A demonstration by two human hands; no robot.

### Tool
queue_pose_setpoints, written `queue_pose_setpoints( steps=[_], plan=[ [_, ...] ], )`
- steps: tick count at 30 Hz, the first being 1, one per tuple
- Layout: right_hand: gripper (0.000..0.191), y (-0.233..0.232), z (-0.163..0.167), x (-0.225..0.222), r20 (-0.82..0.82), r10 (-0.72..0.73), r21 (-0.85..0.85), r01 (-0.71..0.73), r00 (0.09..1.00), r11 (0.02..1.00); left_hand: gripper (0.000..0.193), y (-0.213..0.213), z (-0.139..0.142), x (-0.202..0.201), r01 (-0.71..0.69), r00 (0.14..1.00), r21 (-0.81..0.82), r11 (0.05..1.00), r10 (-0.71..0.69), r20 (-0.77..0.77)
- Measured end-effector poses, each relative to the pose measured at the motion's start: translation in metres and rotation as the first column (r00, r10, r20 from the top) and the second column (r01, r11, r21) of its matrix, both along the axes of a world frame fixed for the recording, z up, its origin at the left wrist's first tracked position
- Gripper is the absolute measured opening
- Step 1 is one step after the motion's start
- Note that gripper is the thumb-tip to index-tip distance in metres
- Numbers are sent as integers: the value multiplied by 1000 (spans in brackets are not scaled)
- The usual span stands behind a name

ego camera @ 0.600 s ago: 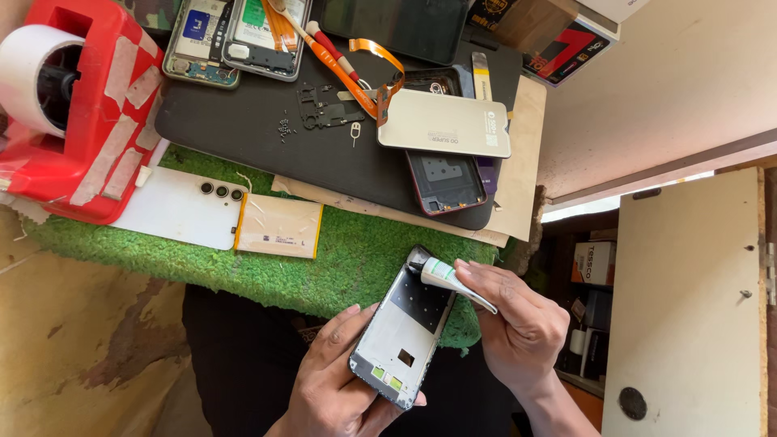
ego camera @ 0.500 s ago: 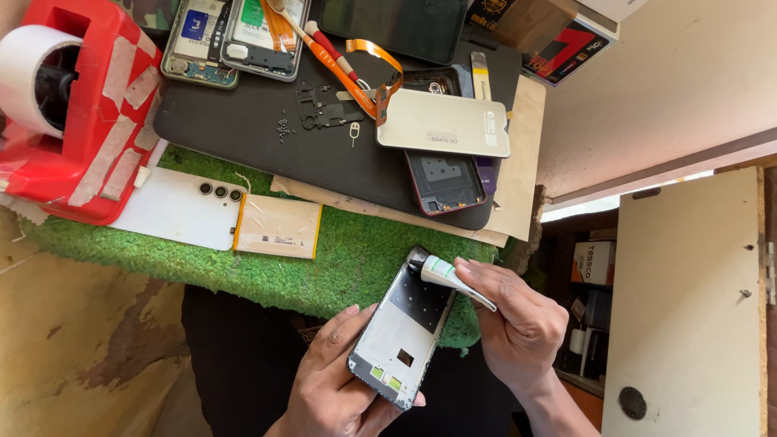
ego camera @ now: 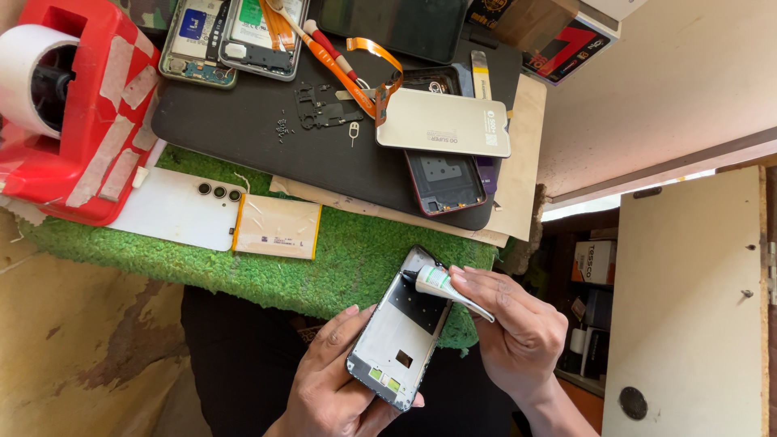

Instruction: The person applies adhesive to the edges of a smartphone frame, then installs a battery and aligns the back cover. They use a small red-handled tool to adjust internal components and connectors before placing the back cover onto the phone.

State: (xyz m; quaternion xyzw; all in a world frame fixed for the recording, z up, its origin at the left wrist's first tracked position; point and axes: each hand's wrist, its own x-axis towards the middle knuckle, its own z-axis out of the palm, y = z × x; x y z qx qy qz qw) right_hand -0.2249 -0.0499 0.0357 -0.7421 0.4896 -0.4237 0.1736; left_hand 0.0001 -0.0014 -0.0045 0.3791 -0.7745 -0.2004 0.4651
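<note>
My left hand (ego camera: pixel 336 380) holds an opened phone frame (ego camera: pixel 401 332) from below, its bare inner side facing up, over the near edge of the green turf mat (ego camera: pixel 340 259). My right hand (ego camera: pixel 518 332) pinches a small white and green glue tube (ego camera: pixel 443 285). The tube's dark nozzle touches the frame's upper left corner.
A white phone back cover (ego camera: pixel 174 209) and a flat battery (ego camera: pixel 278 226) lie on the mat. Behind is a black work mat (ego camera: pixel 243 133) with screws, small parts, a dark red phone shell (ego camera: pixel 445 182), a white panel (ego camera: pixel 443 123), orange tools and open phones. A red tape dispenser (ego camera: pixel 69 105) stands left.
</note>
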Motion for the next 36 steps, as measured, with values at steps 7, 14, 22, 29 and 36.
queue_pose_setpoints(
  steps=[7, 14, 22, 29, 36],
  plan=[
    [39, -1, -2, 0, -3, 5, -10, -5, 1000, 1000, 30, -1, 1, 0, -4, 1000, 15, 1000, 4, -15],
    [37, -2, -2, -1, 14, 13, 1, -13, 1000, 1000, 29, -2, 0, 0, -1, 1000, 12, 1000, 1, -5],
    [35, 1, 2, 2, 19, 32, 8, -32, 999, 999, 29, -1, -1, -1, -4, 1000, 20, 1000, 4, -15],
    [33, 2, 3, 4, 23, 61, -7, -61, 998, 998, 30, -2, 0, 1, -7, 1000, 8, 1000, 8, -24],
    [34, 0, 2, 3, 16, 56, 0, -56, 998, 998, 30, -3, 0, 2, -3, 1000, 4, 1000, 3, -27]
  ],
)
